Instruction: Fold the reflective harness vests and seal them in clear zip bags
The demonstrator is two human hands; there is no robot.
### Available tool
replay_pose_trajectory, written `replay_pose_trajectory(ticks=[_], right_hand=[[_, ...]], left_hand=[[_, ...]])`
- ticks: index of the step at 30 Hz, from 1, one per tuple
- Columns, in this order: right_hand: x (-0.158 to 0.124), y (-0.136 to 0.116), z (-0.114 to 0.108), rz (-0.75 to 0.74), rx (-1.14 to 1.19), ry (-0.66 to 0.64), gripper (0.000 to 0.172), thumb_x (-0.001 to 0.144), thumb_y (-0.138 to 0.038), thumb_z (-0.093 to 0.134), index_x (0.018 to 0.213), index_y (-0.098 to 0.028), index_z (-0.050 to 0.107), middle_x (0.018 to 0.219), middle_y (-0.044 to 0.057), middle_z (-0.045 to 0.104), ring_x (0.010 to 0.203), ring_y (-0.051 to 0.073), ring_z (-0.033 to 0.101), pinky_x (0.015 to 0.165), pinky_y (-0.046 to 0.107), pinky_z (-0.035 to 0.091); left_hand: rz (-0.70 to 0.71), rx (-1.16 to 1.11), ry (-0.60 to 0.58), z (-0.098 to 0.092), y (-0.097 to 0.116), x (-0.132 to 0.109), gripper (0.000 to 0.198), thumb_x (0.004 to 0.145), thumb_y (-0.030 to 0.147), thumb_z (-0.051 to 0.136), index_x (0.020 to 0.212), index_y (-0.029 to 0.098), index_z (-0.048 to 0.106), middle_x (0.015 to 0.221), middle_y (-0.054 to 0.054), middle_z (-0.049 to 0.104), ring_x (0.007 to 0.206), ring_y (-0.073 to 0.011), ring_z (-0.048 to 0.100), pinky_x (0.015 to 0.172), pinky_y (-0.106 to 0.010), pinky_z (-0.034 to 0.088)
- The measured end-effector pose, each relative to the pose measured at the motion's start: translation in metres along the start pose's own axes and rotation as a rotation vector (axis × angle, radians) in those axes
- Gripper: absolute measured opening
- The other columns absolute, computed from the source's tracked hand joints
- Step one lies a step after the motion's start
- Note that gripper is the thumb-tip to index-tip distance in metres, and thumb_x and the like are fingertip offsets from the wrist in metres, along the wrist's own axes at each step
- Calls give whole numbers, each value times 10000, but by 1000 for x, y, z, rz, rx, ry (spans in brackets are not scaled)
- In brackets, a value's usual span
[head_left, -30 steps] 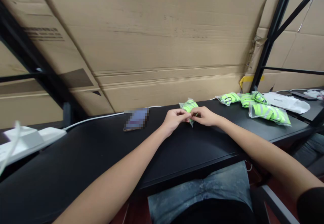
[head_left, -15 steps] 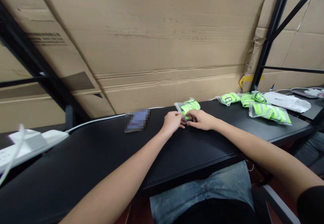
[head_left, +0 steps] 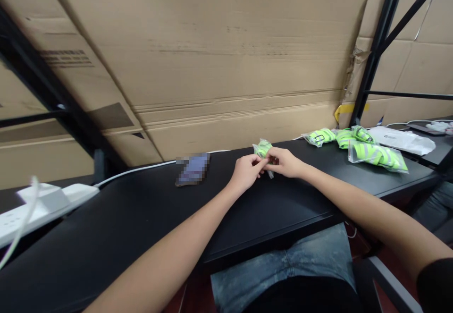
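A clear plastic bag (head_left: 262, 147) with a folded neon-green reflective item inside is held between both hands over the black table. My left hand (head_left: 247, 169) pinches the near edge of the bag, its fingers closed. From the other side, my right hand (head_left: 284, 162) has thumb and fingers pressed together on the same edge, fingertips meeting those of the left. Much of the bag is covered by the fingers. A corner of clear plastic pokes out below them.
Several similar bagged green items (head_left: 377, 156) lie at the right, beside a white plastic packet (head_left: 403, 139). A phone-like object (head_left: 193, 169), blurred, rests left of my hands. A white power strip (head_left: 46, 204) with cables sits far left. Cardboard (head_left: 226, 67) walls the table's back.
The bag has turned and now shows less of its green contents. My left hand has shifted slightly right, and both hands' fingertips have come together on the bag's edge.
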State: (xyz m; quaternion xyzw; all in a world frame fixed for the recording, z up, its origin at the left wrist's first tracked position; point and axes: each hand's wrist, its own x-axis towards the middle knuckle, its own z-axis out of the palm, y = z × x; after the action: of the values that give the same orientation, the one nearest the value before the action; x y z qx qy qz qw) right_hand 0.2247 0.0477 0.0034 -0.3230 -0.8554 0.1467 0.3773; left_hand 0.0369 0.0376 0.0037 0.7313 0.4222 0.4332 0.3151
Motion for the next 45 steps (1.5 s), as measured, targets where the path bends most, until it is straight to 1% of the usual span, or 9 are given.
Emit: replay_pose_trajectory(ticks=[7, 12, 15, 21, 26, 29, 33, 38, 45], right_hand=[[2, 12, -13, 196, 520, -173, 251, 767, -383, 761, 785, -154, 660, 719, -9, 658, 669, 118, 586, 692, 286, 468], [5, 30, -21, 269, 586, 87, 305, 749, -438, 746, 776, -179, 586, 693, -25, 622, 648, 120, 603, 679, 295, 508], [2, 44, -31, 306, 369, 262, 280, 805, -442, 660, 778, -205, 514, 666, -17, 609, 637, 147, 614, 665, 316, 513], [-6, 55, -32, 182, 2, 256, 124, 812, -228, 548, 897, -218, 459, 807, 27, 652, 620, 151, 582, 636, 314, 483], [-3, 48, -28, -6, -83, 288, 124, 769, -92, 447, 755, -213, 470, 1007, 92, 651, 817, 180, 621, 765, 358, 513], [-4, 43, -27, -112, -216, 230, 210, 777, -68, 433, 732, -191, 596, 1135, 119, 614, 961, 211, 623, 866, 401, 510], [-5, 37, -26, -87, -366, 161, 321, 865, -127, 463, 1075, -202, 693, 1319, 137, 522, 1109, 252, 588, 922, 433, 506], [-4, 30, -31, 23, -549, 146, 227, 827, -170, 539, 959, -165, 723, 991, 135, 598, 912, 255, 582, 800, 395, 495], [1, 23, -28, 436, -100, 177, 173, 813, -268, 583, 747, -155, 696, 668, 67, 660, 590, 182, 584, 595, 325, 444]], left_hand=[[128, -32, -118, -3, 0, 5, 260, 839, 392, 652, 699, 174, 668, 608, -19, 650, 568, -136, 612, 576, -242, 487], [151, 1, -43, -3, 1, 7, 259, 845, 371, 629, 663, 188, 609, 590, -6, 641, 560, -144, 609, 597, -257, 472], [177, 137, -29, -1, 7, 1, 292, 859, 328, 598, 603, 187, 587, 542, 5, 618, 527, -136, 566, 588, -258, 422], [245, 342, 0, 8, 10, -3, 277, 859, 275, 576, 596, 190, 561, 612, 22, 590, 574, -133, 499, 607, -272, 378], [282, 516, 121, -3, -8, 9, 291, 794, 331, 696, 1034, 180, 634, 1135, -106, 635, 1095, -267, 568, 950, -381, 450], [325, 690, 14, -14, -23, 16, 656, 752, 332, 742, 1342, 177, 499, 1451, -156, 470, 1384, -343, 360, 1149, -486, 280], [246, 762, -159, -19, -35, 23, 541, 852, 340, 633, 1366, 237, 496, 1407, -114, 521, 1345, -339, 418, 1135, -533, 262], [225, 672, -80, -17, -28, 24, 547, 868, 552, 586, 1289, 204, 547, 1162, -108, 603, 1135, -310, 536, 997, -460, 401], [90, 684, -134, -18, -29, 19, 755, 679, 658, 730, 1223, 178, 521, 1256, -151, 518, 1154, -362, 525, 948, -484, 443]])
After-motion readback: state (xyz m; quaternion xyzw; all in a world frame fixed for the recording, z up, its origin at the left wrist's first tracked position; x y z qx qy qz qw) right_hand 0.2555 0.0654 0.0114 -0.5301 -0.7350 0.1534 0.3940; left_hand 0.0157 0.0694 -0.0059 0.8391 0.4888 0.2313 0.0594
